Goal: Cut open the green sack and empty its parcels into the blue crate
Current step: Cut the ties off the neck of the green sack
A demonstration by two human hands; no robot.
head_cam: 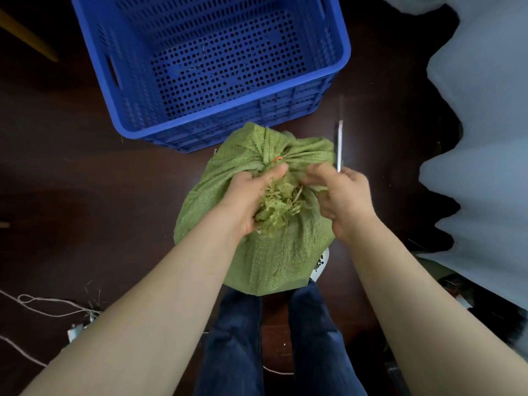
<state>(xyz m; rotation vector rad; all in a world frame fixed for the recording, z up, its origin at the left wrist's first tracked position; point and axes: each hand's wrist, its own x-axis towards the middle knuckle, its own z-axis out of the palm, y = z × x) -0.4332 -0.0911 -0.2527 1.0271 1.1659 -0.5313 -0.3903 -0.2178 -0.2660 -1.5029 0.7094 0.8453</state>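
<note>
Left hand (251,201) clutching green sack's (257,252) frayed neck, right hand (343,201) gripping knife (339,147) and pinching cloth, blue crate (340,64) just beyond both hands

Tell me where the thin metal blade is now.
In the head view, the thin metal blade sticks up from the right hand, right of the green woven sack's tied neck.

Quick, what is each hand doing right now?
Left hand: closed on the frayed neck of the sack.
Right hand: holds a knife and pinches the sack.
</note>
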